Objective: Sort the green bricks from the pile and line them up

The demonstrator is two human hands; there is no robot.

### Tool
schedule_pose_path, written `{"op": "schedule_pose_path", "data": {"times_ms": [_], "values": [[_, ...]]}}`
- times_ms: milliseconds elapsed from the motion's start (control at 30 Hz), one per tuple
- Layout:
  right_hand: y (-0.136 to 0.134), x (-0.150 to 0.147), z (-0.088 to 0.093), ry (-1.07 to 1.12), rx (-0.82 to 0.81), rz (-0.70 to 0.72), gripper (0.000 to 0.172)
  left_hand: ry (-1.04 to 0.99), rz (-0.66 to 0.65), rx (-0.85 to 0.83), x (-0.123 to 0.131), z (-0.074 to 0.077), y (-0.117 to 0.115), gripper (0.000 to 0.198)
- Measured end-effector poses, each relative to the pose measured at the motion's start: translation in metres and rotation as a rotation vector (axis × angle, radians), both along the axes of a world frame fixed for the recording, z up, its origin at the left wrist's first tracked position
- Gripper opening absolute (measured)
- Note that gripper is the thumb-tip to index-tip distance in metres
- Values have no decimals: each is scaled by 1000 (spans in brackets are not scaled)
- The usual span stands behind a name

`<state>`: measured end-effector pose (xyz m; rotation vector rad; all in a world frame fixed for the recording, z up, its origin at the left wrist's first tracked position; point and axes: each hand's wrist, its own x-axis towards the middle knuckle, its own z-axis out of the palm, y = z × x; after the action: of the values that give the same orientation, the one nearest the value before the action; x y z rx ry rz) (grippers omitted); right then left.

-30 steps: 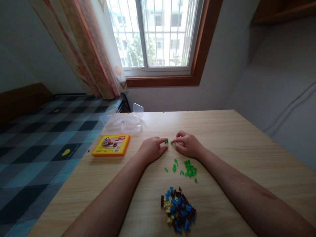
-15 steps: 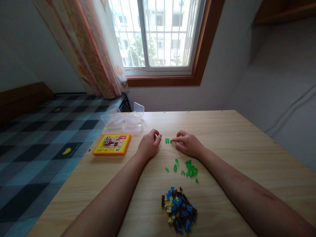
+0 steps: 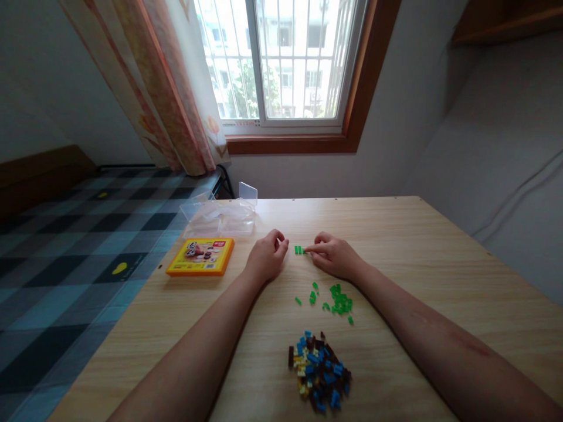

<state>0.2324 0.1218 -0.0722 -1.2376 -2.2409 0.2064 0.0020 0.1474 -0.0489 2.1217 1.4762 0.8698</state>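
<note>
Two small green bricks [image 3: 298, 249] lie side by side on the wooden table between my hands. My right hand [image 3: 332, 253] rests just right of them, its fingertips on a third small green brick [image 3: 304, 251] that they partly cover. To the left of the row is my left hand [image 3: 268, 255], resting on the table with fingers curled in; I see nothing in it. Nearer to me lies a loose heap of green bricks [image 3: 342, 302], with several strays to its left. Closer still is a mixed pile of blue, brown and yellow bricks [image 3: 319, 372].
A yellow-orange flat box [image 3: 201, 257] with a printed lid lies on the table's left. Behind it stands a clear plastic tray [image 3: 220, 220] with open flaps. A bed with a checked cover [image 3: 65, 234] adjoins the left side, and a window [image 3: 294, 64] is beyond the table.
Almost nothing differs. My hands stay in place, and the third green brick sits very slightly closer to the other two, under my right fingertips.
</note>
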Motion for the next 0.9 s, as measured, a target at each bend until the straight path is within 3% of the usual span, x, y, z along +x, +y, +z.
{"op": "schedule_pose_path", "data": {"times_ms": [367,900], "values": [[1,1,-3,107,-22,-9,25,-25,-5,2,0,-4,1,14],[2,1,-2,42,-26,-13,27,-38,-19,13,-2,-5,3,14]]}}
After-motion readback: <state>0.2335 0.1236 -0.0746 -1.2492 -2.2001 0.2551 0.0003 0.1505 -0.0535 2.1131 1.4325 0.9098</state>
